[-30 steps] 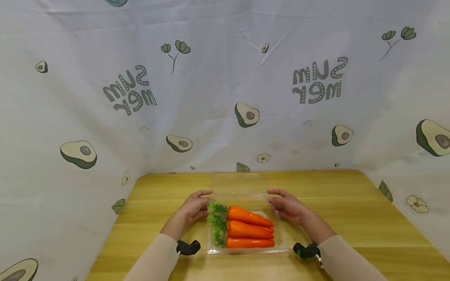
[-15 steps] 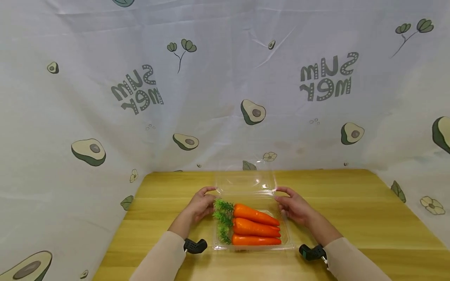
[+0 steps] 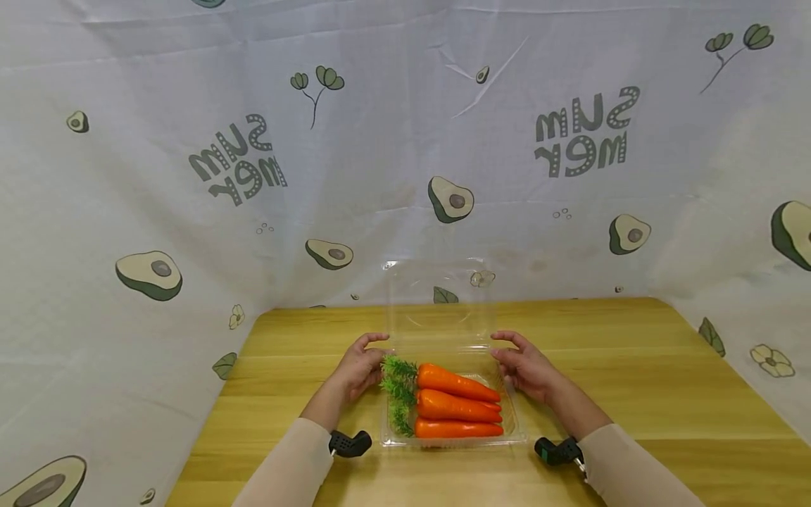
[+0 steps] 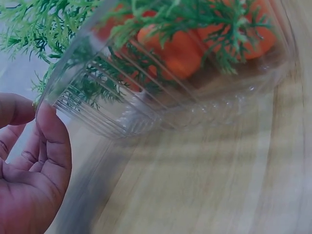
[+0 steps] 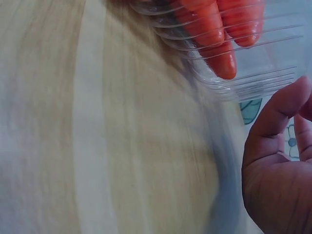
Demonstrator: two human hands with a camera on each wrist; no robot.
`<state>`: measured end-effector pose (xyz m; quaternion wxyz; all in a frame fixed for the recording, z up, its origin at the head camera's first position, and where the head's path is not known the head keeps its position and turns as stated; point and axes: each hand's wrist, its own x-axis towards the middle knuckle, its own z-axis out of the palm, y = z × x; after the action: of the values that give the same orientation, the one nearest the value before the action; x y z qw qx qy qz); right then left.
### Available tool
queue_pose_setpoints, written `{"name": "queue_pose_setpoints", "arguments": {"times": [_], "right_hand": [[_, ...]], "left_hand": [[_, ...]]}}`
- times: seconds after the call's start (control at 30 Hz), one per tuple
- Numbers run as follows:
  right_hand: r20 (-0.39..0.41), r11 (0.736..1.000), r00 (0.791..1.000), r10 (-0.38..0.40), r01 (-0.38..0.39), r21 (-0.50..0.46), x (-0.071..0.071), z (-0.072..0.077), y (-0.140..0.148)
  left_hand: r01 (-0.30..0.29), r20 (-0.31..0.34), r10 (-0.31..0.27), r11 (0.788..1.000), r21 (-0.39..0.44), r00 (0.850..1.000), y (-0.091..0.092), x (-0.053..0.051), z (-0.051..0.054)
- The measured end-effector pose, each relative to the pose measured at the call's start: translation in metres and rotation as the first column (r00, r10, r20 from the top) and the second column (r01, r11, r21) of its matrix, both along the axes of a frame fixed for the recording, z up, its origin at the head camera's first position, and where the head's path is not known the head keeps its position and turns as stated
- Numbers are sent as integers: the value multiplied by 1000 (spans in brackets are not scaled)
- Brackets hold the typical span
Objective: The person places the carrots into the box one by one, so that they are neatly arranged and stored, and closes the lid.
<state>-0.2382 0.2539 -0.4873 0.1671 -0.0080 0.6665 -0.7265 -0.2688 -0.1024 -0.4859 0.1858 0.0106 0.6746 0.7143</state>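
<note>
A clear plastic clamshell box lies on the table in the head view, its lid raised at the back. Inside are three orange carrots side by side, leafy green tops to the left. My left hand pinches the rim at the rear left corner; the left wrist view shows thumb and forefinger on the ribbed wall's edge. At the rear right corner, my right hand holds the rim by thumb and forefinger, the contact partly cut off in the right wrist view.
The wooden table runs out to both sides of the box. Behind it hangs a white cloth printed with avocados and lettering. A black wrist device sits at my left cuff, another device at my right.
The clear lid has swung up from lying low over the table's back to standing more upright. Both hands keep to the box's rear corners; the head view has shifted slightly.
</note>
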Motion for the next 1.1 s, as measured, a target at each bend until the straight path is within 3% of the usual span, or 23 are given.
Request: {"name": "queue_pose_setpoints", "arguments": {"times": [0.33, 0.63, 0.83, 1.0, 1.1], "right_hand": [[-23, 1000, 1000, -15, 15, -4, 1, 1, 1], [-43, 1000, 999, -10, 9, -19, 2, 0, -1], [-45, 998, 997, -61, 60, -10, 8, 4, 6], [-44, 999, 999, -16, 14, -45, 6, 2, -1], [-31, 998, 999, -34, 32, -58, 4, -1, -7]], "left_hand": [[-7, 7, 7, 999, 31, 1000, 5, -1, 2], [-26, 2, 27, 1000, -11, 1000, 5, -1, 3], [28, -5, -28, 1000, 9, 1000, 14, -4, 4], [-38, 11, 38, 999, 15, 999, 9, 0, 3], [-45, 11, 45, 999, 18, 999, 4, 3, 2]]}}
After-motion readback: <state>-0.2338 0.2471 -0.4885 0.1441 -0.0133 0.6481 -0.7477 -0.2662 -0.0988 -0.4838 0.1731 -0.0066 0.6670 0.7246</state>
